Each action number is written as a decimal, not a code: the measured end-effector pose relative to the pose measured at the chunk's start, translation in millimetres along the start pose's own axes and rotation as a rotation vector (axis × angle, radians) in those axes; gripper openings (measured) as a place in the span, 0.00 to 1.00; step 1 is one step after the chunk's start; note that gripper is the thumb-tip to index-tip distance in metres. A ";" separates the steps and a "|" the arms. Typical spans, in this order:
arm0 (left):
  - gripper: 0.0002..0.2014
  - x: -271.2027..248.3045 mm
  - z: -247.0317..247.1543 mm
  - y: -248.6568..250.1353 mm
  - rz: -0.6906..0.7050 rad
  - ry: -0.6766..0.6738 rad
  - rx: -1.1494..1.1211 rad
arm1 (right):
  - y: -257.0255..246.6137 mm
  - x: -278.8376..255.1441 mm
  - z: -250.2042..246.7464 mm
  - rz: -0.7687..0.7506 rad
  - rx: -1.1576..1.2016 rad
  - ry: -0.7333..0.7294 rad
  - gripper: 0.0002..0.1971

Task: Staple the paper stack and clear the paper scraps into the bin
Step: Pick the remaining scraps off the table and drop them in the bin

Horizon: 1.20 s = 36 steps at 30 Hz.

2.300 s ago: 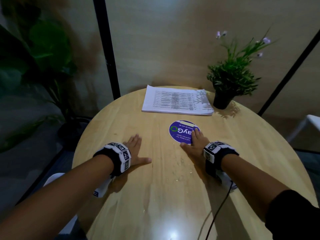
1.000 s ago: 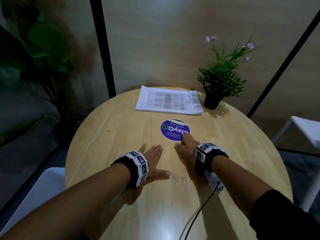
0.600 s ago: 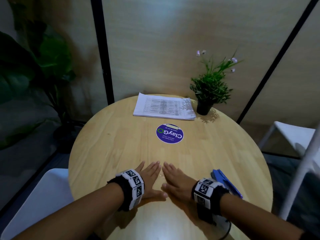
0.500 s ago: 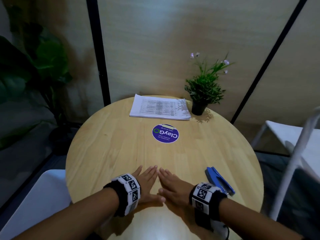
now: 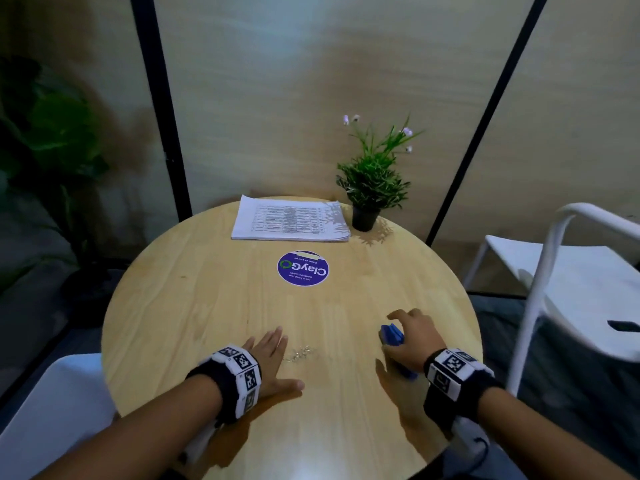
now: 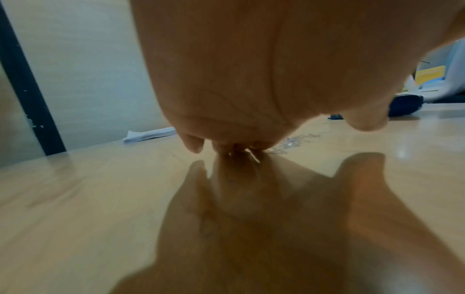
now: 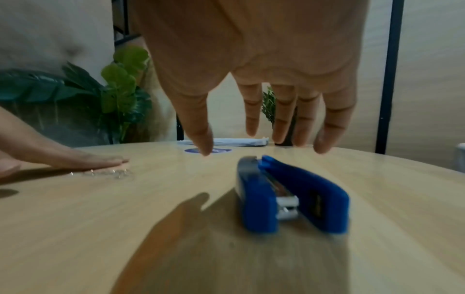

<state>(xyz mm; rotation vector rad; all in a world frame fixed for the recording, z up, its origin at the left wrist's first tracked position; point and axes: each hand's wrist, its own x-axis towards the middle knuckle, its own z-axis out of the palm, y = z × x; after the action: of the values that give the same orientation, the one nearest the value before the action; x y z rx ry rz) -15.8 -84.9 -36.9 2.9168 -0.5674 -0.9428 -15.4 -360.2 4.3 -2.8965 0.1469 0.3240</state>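
Observation:
A white printed paper stack lies at the far edge of the round wooden table, also seen in the wrist views. A blue stapler lies near the table's right front edge. My right hand hovers just above it with fingers spread and straight, not touching it. My left hand lies flat on the table, palm down. A small heap of shiny scraps sits just right of its fingertips.
A potted plant stands at the back right beside the papers. A round purple sticker marks the table's middle. A white chair is at the right, another white seat at the lower left. No bin is in view.
The right hand has moved away from the left hand to the right and now hovers over the stapler. The left hand stays flat by the scraps.

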 end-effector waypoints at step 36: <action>0.66 -17.7 -7.4 -17.5 -0.038 -0.034 0.074 | 86.5 15.5 12.5 0.119 -0.097 -0.088 0.20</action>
<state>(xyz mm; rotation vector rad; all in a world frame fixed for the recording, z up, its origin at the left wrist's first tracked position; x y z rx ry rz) -19.0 -63.0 -23.3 2.9927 -0.5616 -0.9980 -13.6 -442.4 -29.2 -2.9684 0.2978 0.4922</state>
